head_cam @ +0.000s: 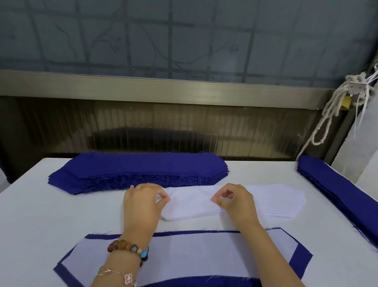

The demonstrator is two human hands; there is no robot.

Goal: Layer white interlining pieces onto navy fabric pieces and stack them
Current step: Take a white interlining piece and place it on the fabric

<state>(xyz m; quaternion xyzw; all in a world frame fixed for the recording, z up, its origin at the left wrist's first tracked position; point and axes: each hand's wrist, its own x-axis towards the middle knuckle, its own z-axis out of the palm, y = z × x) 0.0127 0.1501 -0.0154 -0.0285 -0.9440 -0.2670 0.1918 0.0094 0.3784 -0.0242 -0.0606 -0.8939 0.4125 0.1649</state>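
Observation:
A stack of white interlining pieces (269,202) lies across the middle of the table. My left hand (143,200) pinches the top white piece near the stack's left end. My right hand (235,201) pinches the same top piece near its middle. Behind the white stack sits a thick pile of navy fabric pieces (140,170) with frayed edges. Close to me lies a navy piece (301,256) with a white interlining piece (187,253) laid on it, a navy border showing all round; my forearms cross over it.
A second long pile of navy fabric (347,198) runs along the table's right edge. The white table top (24,209) ends at a metal-framed window wall behind. A knotted white rope with a padlock (345,99) hangs at the back right.

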